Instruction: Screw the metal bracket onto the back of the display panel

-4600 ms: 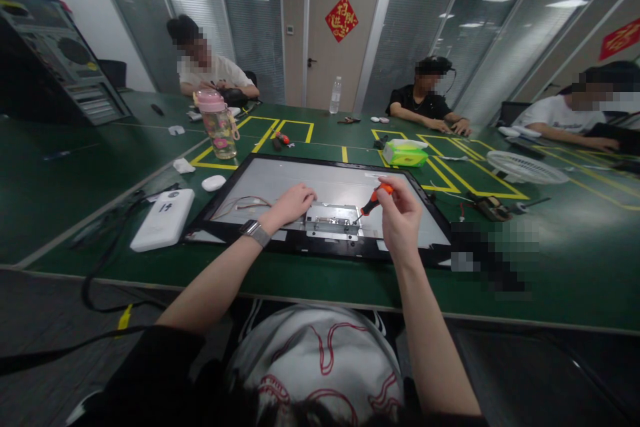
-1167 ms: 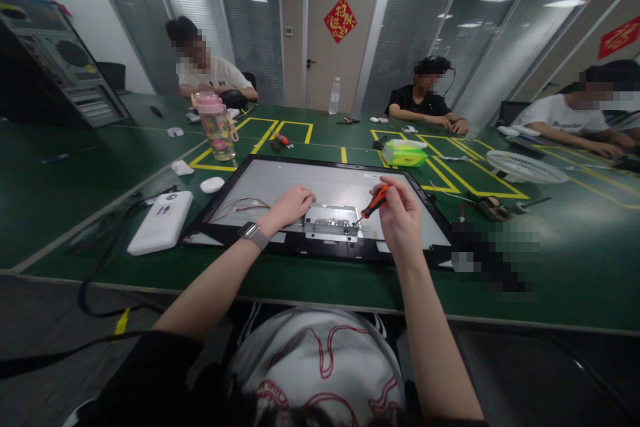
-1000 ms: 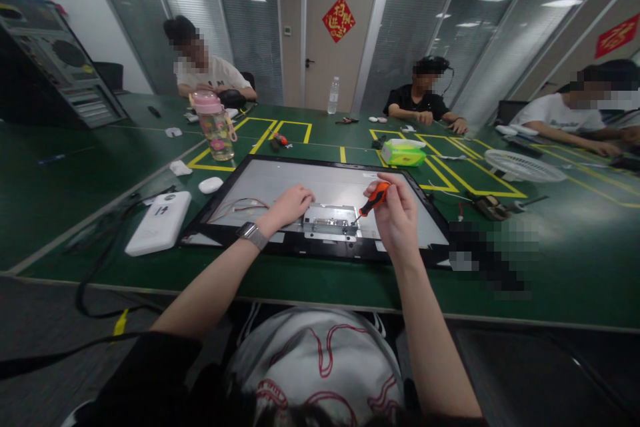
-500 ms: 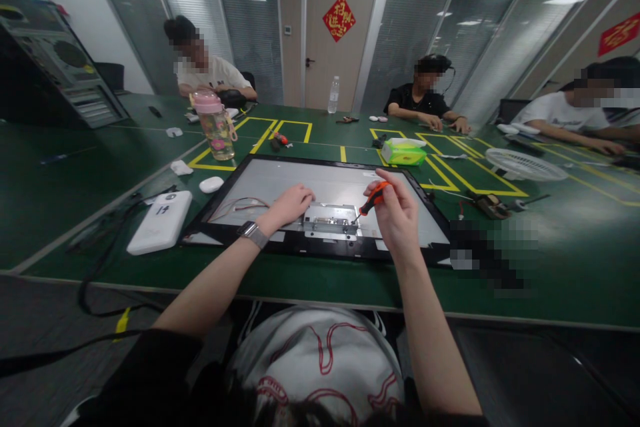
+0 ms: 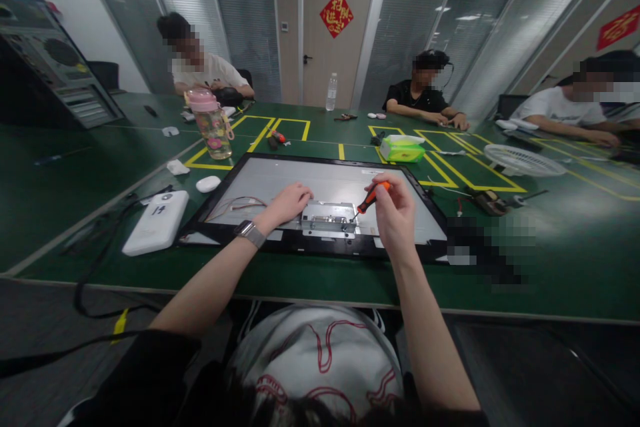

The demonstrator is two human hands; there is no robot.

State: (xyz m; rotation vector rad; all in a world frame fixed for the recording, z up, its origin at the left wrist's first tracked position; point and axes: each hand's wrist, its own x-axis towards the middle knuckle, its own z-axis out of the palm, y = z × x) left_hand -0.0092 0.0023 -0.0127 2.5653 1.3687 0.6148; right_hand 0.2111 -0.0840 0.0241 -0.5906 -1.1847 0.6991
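My right hand (image 5: 395,210) grips an orange-and-black screwdriver (image 5: 369,199) by its handle, tilted down to the left. Its tip meets the right end of a metal bracket (image 5: 320,219) fixed near the lower edge of a flat screen panel (image 5: 280,177) with a black frame. Beside the bracket's left end, my left hand (image 5: 290,202) lies on the panel with its fingers loosely stretched and nothing visible in them. Thin wires (image 5: 235,203) run across the panel left of that hand. Whatever screw is under the tip is too small to make out.
A white power bank (image 5: 156,223) and a white case (image 5: 208,184) lie left of the panel. Behind stand a pink-lidded bottle (image 5: 213,127) and a green tissue pack (image 5: 401,148). A fan grille (image 5: 523,160) lies right. Several people sit across the table.
My right index finger has come down from its raised position onto the screwdriver handle. The tip stays at the bracket, and my left hand keeps its place. The view shifts slightly.
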